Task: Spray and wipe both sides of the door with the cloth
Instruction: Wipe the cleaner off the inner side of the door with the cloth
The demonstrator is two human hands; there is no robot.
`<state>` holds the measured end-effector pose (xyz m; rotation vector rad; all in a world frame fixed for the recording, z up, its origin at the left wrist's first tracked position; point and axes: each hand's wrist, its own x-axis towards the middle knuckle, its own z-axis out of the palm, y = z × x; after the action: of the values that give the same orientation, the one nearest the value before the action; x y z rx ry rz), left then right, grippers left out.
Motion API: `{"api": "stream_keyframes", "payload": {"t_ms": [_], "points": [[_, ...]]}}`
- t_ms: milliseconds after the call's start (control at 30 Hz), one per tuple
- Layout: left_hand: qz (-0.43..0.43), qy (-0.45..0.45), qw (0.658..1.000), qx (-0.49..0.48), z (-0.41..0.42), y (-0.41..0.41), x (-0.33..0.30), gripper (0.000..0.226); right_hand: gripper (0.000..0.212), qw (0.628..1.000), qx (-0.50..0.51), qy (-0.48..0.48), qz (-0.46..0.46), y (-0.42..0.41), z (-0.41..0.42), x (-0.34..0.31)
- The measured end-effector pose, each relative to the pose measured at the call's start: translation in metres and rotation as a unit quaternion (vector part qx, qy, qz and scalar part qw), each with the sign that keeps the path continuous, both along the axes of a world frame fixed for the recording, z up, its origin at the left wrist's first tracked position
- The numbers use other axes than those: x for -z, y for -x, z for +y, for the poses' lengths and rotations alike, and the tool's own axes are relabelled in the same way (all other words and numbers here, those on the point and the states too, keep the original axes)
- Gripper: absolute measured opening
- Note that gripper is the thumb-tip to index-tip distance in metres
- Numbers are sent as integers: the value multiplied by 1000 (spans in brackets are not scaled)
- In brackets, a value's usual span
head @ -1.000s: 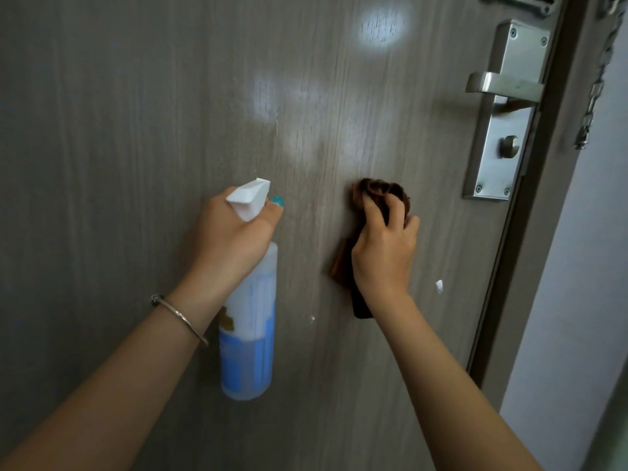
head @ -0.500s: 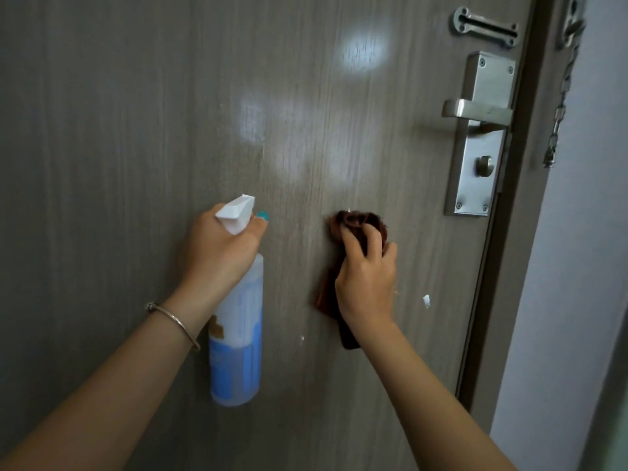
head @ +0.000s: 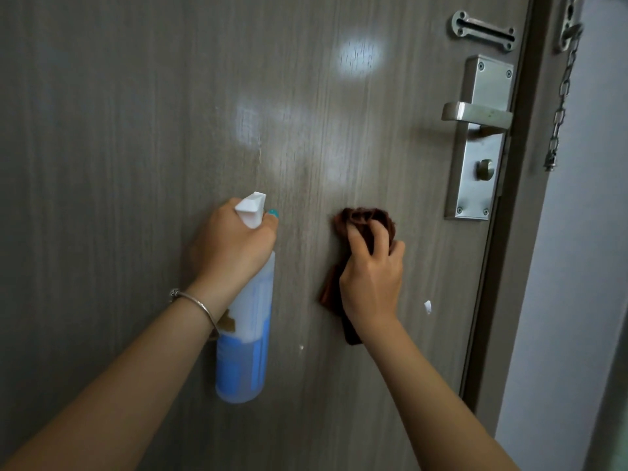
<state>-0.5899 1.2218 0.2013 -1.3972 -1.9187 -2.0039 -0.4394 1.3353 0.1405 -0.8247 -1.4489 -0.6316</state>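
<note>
A grey wood-grain door (head: 136,164) fills the view, with shiny wet patches above my hands. My left hand (head: 231,246) grips the neck of a spray bottle (head: 246,351) with a white nozzle and blue liquid in its lower part, its nozzle aimed at the door. To its right, my right hand (head: 372,277) holds a bunched brown cloth (head: 363,219) against the door. Part of the cloth hangs below my palm.
A metal lever handle (head: 475,115) on a lock plate with a thumb turn sits at the upper right. Above it is a chain-guard slot (head: 482,28). A door chain (head: 560,107) hangs on the frame. A small white chip (head: 427,306) marks the door near its edge.
Both hands sit lower in the view than a second ago, and the handle and chain slot have come into view. The cloth hand has shifted slightly left along the door.
</note>
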Motion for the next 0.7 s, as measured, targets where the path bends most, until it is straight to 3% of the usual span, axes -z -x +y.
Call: {"api": "stream_keyframes", "payload": {"t_ms": [133, 367, 567, 700], "points": [[12, 8, 1000, -3, 1, 2, -1, 28, 51, 999, 6, -10, 40, 2, 3, -29], [16, -3, 1000, 7, 6, 4, 4, 36, 52, 1000, 16, -3, -4, -2, -1, 30], [24, -1, 1000, 7, 3, 4, 3, 34, 48, 999, 16, -17, 48, -2, 4, -33], [29, 3, 1000, 4, 3, 4, 4, 34, 50, 999, 30, -38, -19, 0, -4, 6]]}}
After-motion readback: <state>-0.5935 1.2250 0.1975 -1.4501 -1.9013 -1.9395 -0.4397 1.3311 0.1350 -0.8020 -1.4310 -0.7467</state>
